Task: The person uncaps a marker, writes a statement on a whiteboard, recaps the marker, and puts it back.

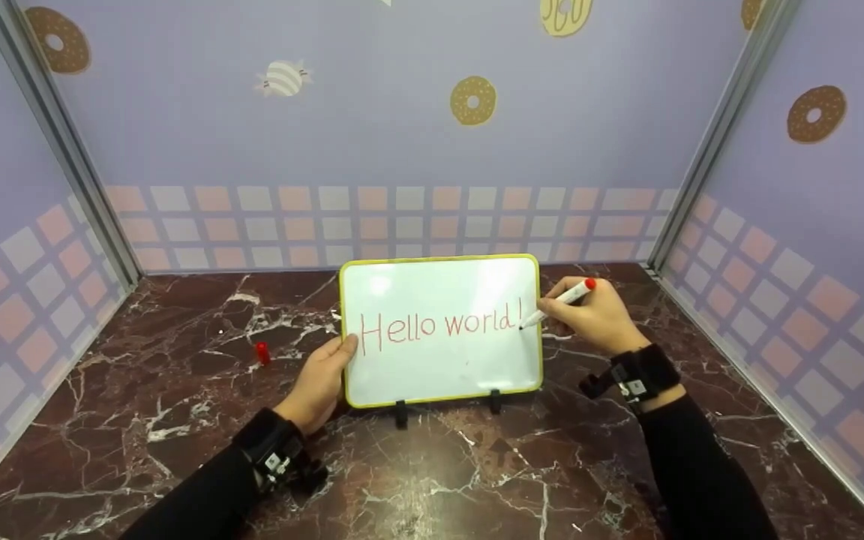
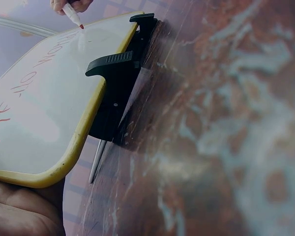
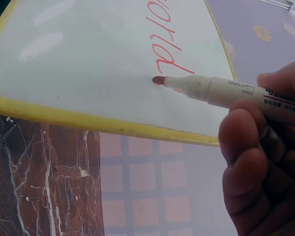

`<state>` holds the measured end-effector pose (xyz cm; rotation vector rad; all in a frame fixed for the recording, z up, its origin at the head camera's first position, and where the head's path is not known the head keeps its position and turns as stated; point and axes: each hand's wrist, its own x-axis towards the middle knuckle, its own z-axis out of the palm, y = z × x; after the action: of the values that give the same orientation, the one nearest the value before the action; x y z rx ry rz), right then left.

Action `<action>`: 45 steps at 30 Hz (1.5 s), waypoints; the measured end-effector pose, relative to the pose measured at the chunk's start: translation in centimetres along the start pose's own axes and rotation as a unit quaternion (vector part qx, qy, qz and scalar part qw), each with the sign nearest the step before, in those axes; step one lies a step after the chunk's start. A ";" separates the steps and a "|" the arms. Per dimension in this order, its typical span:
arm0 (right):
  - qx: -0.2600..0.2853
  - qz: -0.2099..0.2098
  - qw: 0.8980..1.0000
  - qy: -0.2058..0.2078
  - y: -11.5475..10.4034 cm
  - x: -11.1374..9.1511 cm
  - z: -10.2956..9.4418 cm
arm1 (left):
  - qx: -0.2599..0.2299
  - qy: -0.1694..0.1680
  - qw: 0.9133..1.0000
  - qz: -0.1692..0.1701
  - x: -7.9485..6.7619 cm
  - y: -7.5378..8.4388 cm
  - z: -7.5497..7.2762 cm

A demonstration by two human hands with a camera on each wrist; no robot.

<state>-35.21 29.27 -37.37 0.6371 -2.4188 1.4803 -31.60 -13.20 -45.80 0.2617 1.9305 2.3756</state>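
Note:
A small whiteboard (image 1: 439, 375) with a yellow frame leans upright on a black stand (image 2: 110, 93), whose front clips hold its lower edge. "Hello world!" is written across it in red. My left hand (image 1: 318, 382) grips the board's left edge, thumb on the front face, fingers hidden behind. My right hand (image 1: 593, 315) pinches a white marker (image 3: 226, 91) with a red end. The marker's dark red tip is at the board near the bottom of the exclamation mark; whether it touches, I cannot tell.
A red marker cap (image 1: 262, 352) lies on the dark marbled table (image 1: 199, 450), left of the board. Patterned lilac walls (image 1: 372, 150) with metal corner posts (image 1: 724, 127) enclose the table at the back and both sides.

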 end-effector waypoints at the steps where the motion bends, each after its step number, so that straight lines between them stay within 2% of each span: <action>1: 0.000 0.000 1.000 -0.001 0.0 0.0 0.0 | -0.002 0.001 1.000 -0.001 0.0 0.0 0.0; 11: 0.013 -0.003 1.000 0.003 0.1 0.0 0.0 | -0.002 0.010 1.000 -0.003 0.1 -0.1 0.1; 17: 0.026 -0.006 1.000 0.005 0.2 0.0 -0.1 | 0.001 0.002 1.000 -0.006 0.1 0.0 0.0; 35: 0.076 -0.026 0.996 0.039 0.1 0.1 -0.1 | 0.004 0.003 1.000 -0.005 0.0 0.1 -0.1; 45: 0.091 -0.033 0.994 0.050 -0.1 0.1 0.1 | 0.011 0.018 1.000 -0.002 0.0 0.2 0.0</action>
<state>-35.24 29.10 -37.30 0.6554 -2.1852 1.6761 -31.63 -13.28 -45.62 0.2172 1.9718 2.3745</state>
